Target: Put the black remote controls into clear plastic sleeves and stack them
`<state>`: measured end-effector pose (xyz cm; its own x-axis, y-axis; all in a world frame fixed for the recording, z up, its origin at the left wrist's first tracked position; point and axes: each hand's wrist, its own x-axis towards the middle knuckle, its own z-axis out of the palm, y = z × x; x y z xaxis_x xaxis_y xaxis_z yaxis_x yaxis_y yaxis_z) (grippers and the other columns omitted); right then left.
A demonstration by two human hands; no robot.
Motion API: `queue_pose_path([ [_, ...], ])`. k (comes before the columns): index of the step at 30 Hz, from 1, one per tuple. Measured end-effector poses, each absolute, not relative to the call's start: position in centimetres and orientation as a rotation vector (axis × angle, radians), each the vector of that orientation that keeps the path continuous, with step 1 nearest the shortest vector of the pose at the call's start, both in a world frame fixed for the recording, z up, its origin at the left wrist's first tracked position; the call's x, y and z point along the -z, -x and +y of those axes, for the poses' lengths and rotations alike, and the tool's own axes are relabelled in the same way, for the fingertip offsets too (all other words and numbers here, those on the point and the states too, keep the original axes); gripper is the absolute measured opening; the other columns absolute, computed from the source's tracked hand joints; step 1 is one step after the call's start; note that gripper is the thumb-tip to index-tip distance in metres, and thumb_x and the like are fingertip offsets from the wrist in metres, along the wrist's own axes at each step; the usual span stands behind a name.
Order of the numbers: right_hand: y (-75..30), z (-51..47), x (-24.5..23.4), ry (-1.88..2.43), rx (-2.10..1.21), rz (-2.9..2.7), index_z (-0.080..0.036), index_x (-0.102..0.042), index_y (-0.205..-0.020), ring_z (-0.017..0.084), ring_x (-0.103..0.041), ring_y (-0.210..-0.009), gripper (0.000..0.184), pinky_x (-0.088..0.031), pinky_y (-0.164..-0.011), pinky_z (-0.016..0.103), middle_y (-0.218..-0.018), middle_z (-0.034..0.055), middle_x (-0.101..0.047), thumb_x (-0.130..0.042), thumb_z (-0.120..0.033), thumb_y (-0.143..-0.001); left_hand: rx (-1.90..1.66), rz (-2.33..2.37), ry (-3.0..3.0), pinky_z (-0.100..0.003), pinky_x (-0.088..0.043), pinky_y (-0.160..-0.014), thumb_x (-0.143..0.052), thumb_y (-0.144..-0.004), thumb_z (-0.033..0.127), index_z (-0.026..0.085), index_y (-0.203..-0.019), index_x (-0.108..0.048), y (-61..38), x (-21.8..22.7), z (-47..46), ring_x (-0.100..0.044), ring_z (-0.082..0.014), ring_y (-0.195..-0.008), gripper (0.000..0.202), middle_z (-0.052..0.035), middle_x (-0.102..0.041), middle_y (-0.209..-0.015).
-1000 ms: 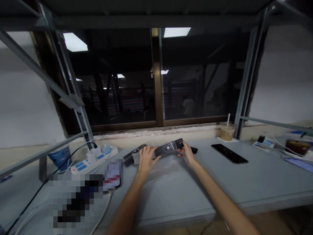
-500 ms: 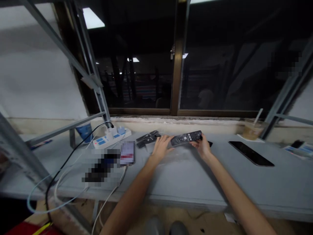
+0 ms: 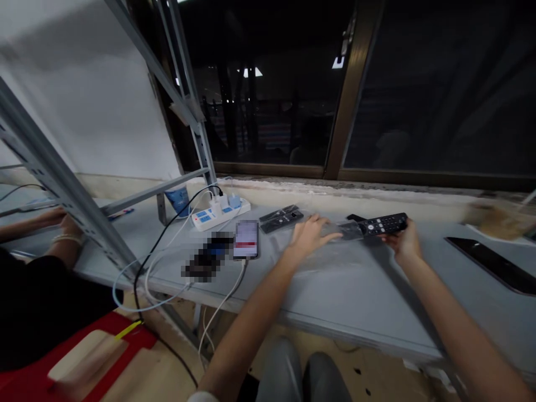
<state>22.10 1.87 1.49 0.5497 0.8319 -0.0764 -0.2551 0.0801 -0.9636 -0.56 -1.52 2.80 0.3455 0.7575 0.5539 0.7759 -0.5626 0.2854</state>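
Observation:
My right hand (image 3: 402, 244) grips the near end of a black remote control (image 3: 383, 224) with rows of buttons, held just above the grey table (image 3: 343, 290). My left hand (image 3: 310, 235) is closed on the edge of a clear plastic bag (image 3: 330, 245) that lies flat in front of me and reaches up to the remote's left end. Whether the remote's tip is inside the bag I cannot tell. Two bagged black remotes (image 3: 280, 218) lie just beyond my left hand.
A white power strip (image 3: 220, 211) with plugs and cables, and a phone (image 3: 246, 239) on a charging cable sit at the left. A dark phone (image 3: 492, 263) lies far right. Grey metal rack posts (image 3: 62, 178) stand left. Another person's hand (image 3: 67, 226) rests on the neighbouring table.
The view has swung left and down. My hands have drawn apart, the right one carrying the remote to the right while the left stays on the bag.

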Motion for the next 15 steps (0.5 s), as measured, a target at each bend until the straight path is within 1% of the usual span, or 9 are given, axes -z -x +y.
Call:
queue_pose_path([
  [2,-22.5,1.8,-1.6,1.234,-0.836,-0.548,-0.019,-0.050,-0.079,0.011,-0.053,-0.046,0.024,-0.038,-0.041,0.021,-0.063,0.0013,-0.052,-0.032,-0.032,-0.085,1.060,-1.472,2.495,-0.027,-0.044,-0.078,-0.050,-0.081,0.052,0.019,-0.091,-0.063,0.6,-2.8,-1.4,-0.057,-0.0182,-0.093,0.037,-0.0039,-0.062,-0.095],
  [5,-22.9,1.7,-1.8,1.222,-0.759,-0.513,-0.019,-0.051,-0.086,0.011,-0.054,-0.047,0.024,-0.037,-0.041,0.021,-0.073,0.0035,-0.055,-0.029,-0.030,-0.086,1.102,-1.481,2.439,-0.028,-0.042,-0.080,-0.046,-0.087,0.041,0.018,-0.084,-0.062,0.7,-3.1,-1.4,-0.057,-0.0178,-0.091,0.028,-0.0039,-0.063,-0.089],
  [8,-22.9,1.5,-1.9,1.239,-0.718,-0.504,-0.020,-0.049,-0.092,0.011,-0.055,-0.048,0.024,-0.038,-0.042,0.022,-0.082,0.0044,-0.056,-0.028,-0.029,-0.086,1.183,-1.454,2.438,-0.028,-0.041,-0.081,-0.041,-0.090,0.034,0.017,-0.086,-0.061,0.6,-3.6,-1.8,-0.057,-0.0171,-0.091,0.026,-0.0048,-0.063,-0.089],
  [10,-22.7,1.5,-1.7,1.255,-0.722,-0.516,-0.021,-0.048,-0.093,0.011,-0.056,-0.049,0.023,-0.038,-0.043,0.023,-0.081,0.0040,-0.055,-0.027,-0.029,-0.087,1.205,-1.422,2.510,-0.026,-0.042,-0.079,-0.037,-0.092,0.033,0.017,-0.088,-0.060,0.5,-4.0,-2.4,-0.058,-0.0157,-0.089,0.028,-0.0046,-0.063,-0.091],
  [13,-22.5,1.6,-1.4,1.276,-0.744,-0.538,-0.021,-0.045,-0.095,0.011,-0.056,-0.047,0.019,-0.039,-0.044,0.023,-0.077,0.0023,-0.053,-0.029,-0.028,-0.086,1.065,-1.398,2.693,-0.027,-0.043,-0.075,-0.033,-0.092,0.034,0.019,-0.091,-0.059,0.2,-4.0,-3.0,-0.059,-0.0153,-0.089,0.030,-0.0028,-0.062,-0.096],
  [15,-22.4,1.7,-1.3,1.278,-0.760,-0.550,-0.022,-0.042,-0.099,0.010,-0.056,-0.046,0.019,-0.040,-0.045,0.023,-0.077,0.0015,-0.053,-0.030,-0.027,-0.086,0.871,-1.423,2.797,-0.029,-0.044,-0.075,-0.037,-0.090,0.035,0.020,-0.094,-0.059,-0.1,-3.7,-3.1,-0.059,-0.0169,-0.089,0.027,-0.0030,-0.062,-0.100],
])
